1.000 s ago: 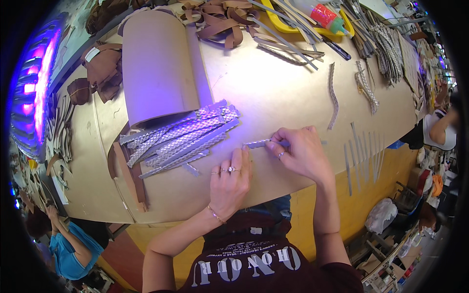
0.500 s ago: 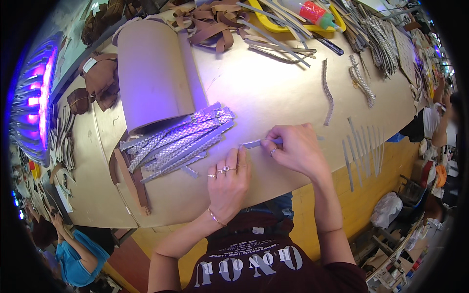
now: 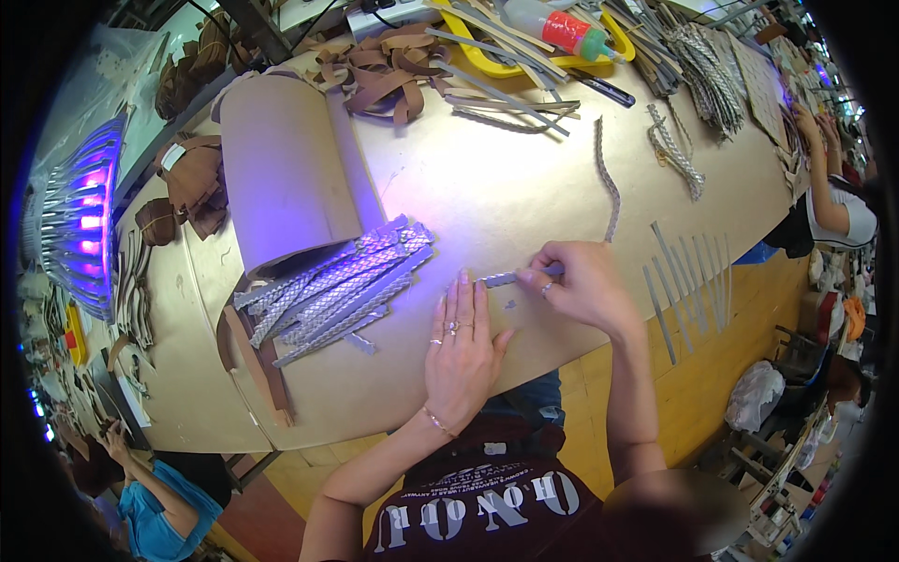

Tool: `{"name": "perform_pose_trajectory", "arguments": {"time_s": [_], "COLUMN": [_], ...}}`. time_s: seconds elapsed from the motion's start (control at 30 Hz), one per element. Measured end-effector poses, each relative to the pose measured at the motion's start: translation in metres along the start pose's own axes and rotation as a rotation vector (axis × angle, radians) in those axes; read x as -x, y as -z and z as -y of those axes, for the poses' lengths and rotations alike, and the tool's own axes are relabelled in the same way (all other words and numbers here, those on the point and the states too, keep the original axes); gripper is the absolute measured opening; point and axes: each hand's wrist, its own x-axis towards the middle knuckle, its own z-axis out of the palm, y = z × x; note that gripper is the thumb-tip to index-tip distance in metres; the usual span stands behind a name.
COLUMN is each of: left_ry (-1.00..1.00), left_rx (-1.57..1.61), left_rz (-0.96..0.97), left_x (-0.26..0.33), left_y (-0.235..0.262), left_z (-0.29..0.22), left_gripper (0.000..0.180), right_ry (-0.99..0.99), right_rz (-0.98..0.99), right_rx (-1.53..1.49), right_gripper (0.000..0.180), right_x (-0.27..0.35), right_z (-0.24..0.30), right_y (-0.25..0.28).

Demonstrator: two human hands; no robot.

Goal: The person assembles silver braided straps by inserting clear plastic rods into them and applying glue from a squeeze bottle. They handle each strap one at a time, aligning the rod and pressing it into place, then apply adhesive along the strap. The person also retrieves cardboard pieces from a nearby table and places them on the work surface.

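Workbench (image 3: pixel 524 187): yellow tray (image 3: pixel 613 54) holds grey strips (image 3: pixel 506 33), glue bottle (image 3: pixel 552 23).

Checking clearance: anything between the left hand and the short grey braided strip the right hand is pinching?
Nothing visible. The left hand lies flat on the table, fingertips right at the near end of the strip; the right hand pinches the other end.

Left hand (image 3: pixel 461 361) flat, palm down, fingers extended; right hand (image 3: pixel 579 286) curled, fingertips pinched together
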Motion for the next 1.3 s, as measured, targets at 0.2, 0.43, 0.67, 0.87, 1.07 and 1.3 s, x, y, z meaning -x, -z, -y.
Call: {"name": "perform_pose_trajectory", "arguments": {"time_s": [0.2, 0.43, 0.67, 0.87, 1.07, 1.3], "left_ry": [0.012, 0.022, 0.052, 0.062, 0.056, 0.069], "left_rx": [-0.089, -0.245, -0.289, -0.316, -0.340, -0.307], "left_rz": [0.021, 0.045, 0.010, 0.003, 0.026, 0.036], "left_x": [-0.003, -0.005, -0.011, -0.012, -0.012, -0.012], "left_y": [0.001, -0.001, -0.007, -0.012, -0.012, -0.009], "left_z": [-0.005, -0.011, -0.025, -0.029, -0.029, -0.029], "left_gripper": [0.071, 0.071, 0.069, 0.066, 0.065, 0.064], "right_ry": [-0.021, -0.008, 0.003, 0.017, 0.019, -0.071], "right_rz": [-0.013, -0.047, -0.092, -0.156, -0.182, -0.104], "right_rx": [0.029, 0.094, 0.115, 0.121, 0.048, -0.011], "right_gripper": [0.021, 0.019, 0.019, 0.020, 0.018, 0.018], "right_x": [0.003, 0.006, 0.009, 0.017, 0.030, 0.020], "right_z": [-0.003, 0.000, 0.002, 0.001, -0.008, -0.014], "right_y": [0.003, 0.000, -0.005, -0.007, 0.002, 0.006]}}
